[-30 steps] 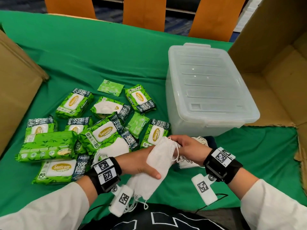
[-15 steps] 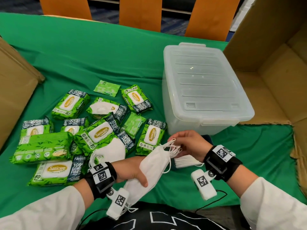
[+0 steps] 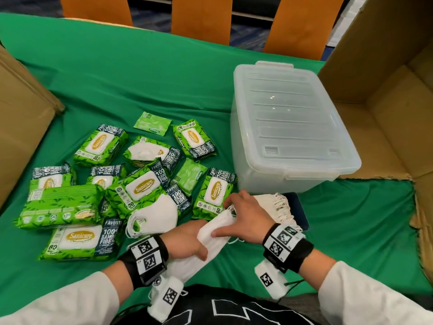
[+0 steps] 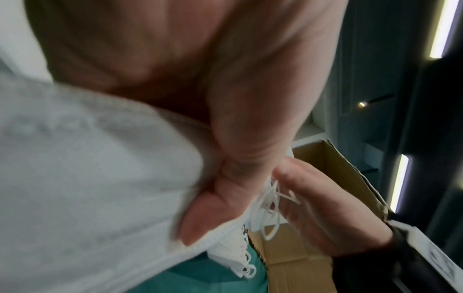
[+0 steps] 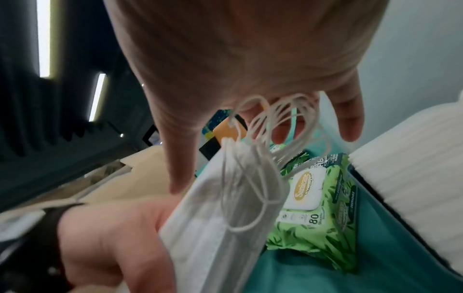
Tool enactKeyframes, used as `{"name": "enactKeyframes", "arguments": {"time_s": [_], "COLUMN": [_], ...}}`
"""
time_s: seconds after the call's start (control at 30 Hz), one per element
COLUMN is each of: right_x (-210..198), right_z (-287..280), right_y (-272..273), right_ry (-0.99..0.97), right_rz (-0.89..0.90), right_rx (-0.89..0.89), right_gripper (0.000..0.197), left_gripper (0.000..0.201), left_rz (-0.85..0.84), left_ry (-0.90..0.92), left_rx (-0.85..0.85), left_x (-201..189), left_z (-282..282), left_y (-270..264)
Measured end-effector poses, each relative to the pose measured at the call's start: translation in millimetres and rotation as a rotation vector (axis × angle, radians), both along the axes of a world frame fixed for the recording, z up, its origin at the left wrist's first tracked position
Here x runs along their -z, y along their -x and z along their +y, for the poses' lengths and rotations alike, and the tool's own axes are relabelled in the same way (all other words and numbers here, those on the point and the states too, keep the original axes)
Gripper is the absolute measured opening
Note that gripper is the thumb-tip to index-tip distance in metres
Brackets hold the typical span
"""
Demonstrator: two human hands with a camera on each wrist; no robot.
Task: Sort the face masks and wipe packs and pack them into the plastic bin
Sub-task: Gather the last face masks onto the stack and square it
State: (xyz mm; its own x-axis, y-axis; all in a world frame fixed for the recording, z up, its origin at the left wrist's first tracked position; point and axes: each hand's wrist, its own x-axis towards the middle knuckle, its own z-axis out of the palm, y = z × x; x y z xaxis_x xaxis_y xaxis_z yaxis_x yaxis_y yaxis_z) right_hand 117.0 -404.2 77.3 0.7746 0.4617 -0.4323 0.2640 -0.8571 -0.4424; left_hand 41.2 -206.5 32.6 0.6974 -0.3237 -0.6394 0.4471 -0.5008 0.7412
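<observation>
My left hand (image 3: 189, 240) grips a stack of white face masks (image 3: 212, 233) from below, thumb over it (image 4: 200, 224). My right hand (image 3: 241, 215) lies on the stack's far end with fingers straight, and the ear loops (image 5: 273, 126) drape under its fingers. Several green wipe packs (image 3: 143, 186) lie scattered on the left, one (image 5: 315, 208) just beyond the hands. A white mask (image 3: 159, 212) and a valved mask (image 3: 145, 152) rest among the packs. The clear plastic bin (image 3: 293, 127) stands at the right with its lid on.
A pile of pleated white masks (image 3: 277, 207) lies on a dark flat thing (image 3: 301, 213) in front of the bin. Cardboard boxes flank the green cloth at the left (image 3: 21, 137) and right (image 3: 386, 78). Orange chair backs (image 3: 201, 17) line the far edge.
The right hand, which was lifting the ear loops at the stack's end, has come down flat onto the masks. The left hand has kept its hold on the stack.
</observation>
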Motion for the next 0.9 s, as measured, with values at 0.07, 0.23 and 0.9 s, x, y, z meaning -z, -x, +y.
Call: {"name": "enactKeyframes", "arguments": {"time_s": [0.07,0.23,0.9], "right_x": [5.8,10.0,0.7], "right_z": [3.6,-6.2,-12.7], "right_y": [-2.2,-17.2,-29.0], "right_ry": [-0.014,-0.029,-0.242], "right_rz": [0.096,0.153,0.566], "right_rx": [-0.022,-0.007,0.042], "right_gripper": [0.064,0.009,0.018], "left_gripper": [0.052,0.062,0.076], "left_rz": [-0.062,-0.119,-0.012], "left_ry": [-0.142,-0.299,-0.164], "left_rx": [0.077,0.177,0.287], "left_x": [-0.7,8.6,-5.0], "left_z": [1.1,14.7,40.1], "left_y": [0.8,7.0,-17.5]}}
